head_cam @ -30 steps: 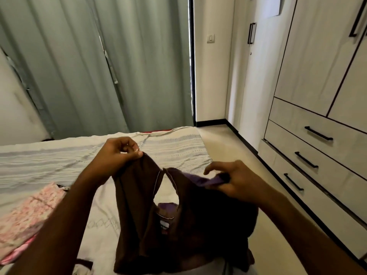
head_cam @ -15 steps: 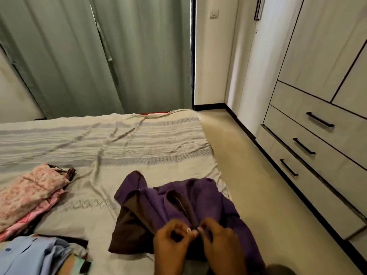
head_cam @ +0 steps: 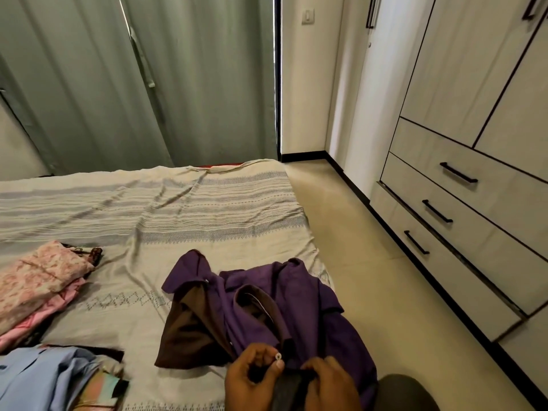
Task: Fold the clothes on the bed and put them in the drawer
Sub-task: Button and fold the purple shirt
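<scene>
A purple shirt (head_cam: pixel 267 310) with a brown inner side lies crumpled on the near right part of the bed (head_cam: pixel 166 221). Both hands work at its front edge close to me. My left hand (head_cam: pixel 252 381) pinches the shirt's edge at a small white button. My right hand (head_cam: pixel 329 387) grips the dark fabric right beside it, fingers curled. A pink floral garment (head_cam: pixel 38 280) sits folded at the bed's left. A light blue garment (head_cam: pixel 44 381) lies on other clothes at the near left corner. The wardrobe's drawers (head_cam: pixel 462 209) on the right are closed.
Tiled floor (head_cam: pixel 361 262) runs between the bed and the wardrobe. Grey-green curtains (head_cam: pixel 148 84) hang behind the bed. My knee (head_cam: pixel 406 393) shows at the bottom right.
A second ago I held the shirt up in the air by its collar. It now lies on the bed, and both hands have come together at its near front edge.
</scene>
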Available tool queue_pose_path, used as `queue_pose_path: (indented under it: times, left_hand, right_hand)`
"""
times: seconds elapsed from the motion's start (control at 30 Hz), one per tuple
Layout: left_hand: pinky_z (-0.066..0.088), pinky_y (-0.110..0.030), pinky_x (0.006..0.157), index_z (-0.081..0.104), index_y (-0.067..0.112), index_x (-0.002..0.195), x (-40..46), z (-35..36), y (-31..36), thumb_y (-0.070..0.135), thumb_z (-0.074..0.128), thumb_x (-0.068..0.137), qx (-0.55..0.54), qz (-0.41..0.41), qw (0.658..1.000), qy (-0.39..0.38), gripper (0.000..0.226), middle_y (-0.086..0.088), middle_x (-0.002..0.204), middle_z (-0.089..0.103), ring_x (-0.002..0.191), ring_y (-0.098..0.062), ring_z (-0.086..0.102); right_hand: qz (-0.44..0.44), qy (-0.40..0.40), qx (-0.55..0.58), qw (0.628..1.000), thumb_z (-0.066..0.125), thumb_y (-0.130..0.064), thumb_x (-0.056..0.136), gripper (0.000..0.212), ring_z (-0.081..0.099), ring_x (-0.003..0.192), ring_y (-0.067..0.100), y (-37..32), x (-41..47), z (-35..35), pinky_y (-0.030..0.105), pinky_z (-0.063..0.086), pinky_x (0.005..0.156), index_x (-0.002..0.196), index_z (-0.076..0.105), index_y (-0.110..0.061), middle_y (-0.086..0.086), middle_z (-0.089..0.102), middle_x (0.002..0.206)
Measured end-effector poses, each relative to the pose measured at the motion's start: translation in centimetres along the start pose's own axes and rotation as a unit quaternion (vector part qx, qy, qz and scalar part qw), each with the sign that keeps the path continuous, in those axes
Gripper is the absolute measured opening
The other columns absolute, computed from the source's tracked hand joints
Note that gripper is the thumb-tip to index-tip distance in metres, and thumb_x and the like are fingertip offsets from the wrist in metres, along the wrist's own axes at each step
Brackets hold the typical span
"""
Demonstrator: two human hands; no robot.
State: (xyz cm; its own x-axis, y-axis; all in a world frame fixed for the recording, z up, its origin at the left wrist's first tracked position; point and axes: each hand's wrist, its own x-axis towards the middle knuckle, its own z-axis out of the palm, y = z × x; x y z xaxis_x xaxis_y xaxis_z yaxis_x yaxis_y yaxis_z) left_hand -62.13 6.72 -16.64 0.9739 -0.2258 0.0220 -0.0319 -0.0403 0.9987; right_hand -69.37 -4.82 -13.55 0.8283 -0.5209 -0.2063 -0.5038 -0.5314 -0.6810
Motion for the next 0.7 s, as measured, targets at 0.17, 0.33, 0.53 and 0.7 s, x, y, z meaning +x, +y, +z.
queue_pose_path:
  times: [0.17, 0.33, 0.53, 0.7]
  left_hand:
    - [0.045, -0.021, 0.065, 0.071, 0.026, 0.067, -0.6, -0.3, 0.2, 0.005, 0.081, 0.069, 0.012, 0.000, 1.000, -0.017, 0.022, -0.002, 0.061, 0.059, 0.063, -0.007, 0.053]
    - [0.044, -0.015, 0.064, 0.060, 0.031, 0.051, -0.9, -0.7, 0.8, -0.022, 0.072, 0.073, -0.012, -0.015, 1.000, -0.017, 0.058, -0.001, 0.060, 0.057, 0.058, -0.003, 0.052]
    - [0.043, -0.016, 0.065, 0.058, 0.028, 0.052, -1.6, -0.6, 1.3, 0.002, 0.074, 0.060, -0.013, -0.012, 0.999, -0.029, 0.032, -0.002, 0.059, 0.057, 0.059, -0.006, 0.052]
    - [0.042, -0.012, 0.061, 0.065, 0.013, 0.062, -2.3, -0.5, 1.9, -0.019, 0.075, 0.074, 0.018, -0.013, 0.995, -0.094, 0.036, 0.001, 0.056, 0.058, 0.056, -0.003, 0.053]
  right_hand:
    - [-0.032, 0.121, -0.050, 0.991, 0.084, -0.038, 0.070, 0.025, 0.053, 0.066, 0.007, 2.6, -0.2, 0.4, 0.019, 0.039, 0.061, 0.078, 0.060, -0.038, -0.014, 0.040, 0.068]
    - [-0.004, -0.039, -0.089, 0.995, 0.037, -0.037, 0.106, 0.041, 0.045, 0.135, 0.020, 3.9, -0.1, -1.9, 0.028, 0.037, 0.105, 0.144, 0.047, -0.024, 0.002, 0.047, 0.140]
    - [-0.008, -0.116, -0.132, 0.984, 0.040, -0.043, 0.099, 0.045, 0.041, 0.137, 0.021, 2.9, -0.4, -3.3, 0.024, 0.034, 0.104, 0.137, 0.055, -0.024, -0.003, 0.044, 0.134]
    - [0.066, -0.084, -0.027, 0.994, 0.066, -0.055, 0.086, 0.043, 0.059, 0.115, 0.003, 1.2, -1.5, -3.9, 0.010, 0.036, 0.103, 0.057, 0.046, -0.080, -0.020, 0.065, 0.102]
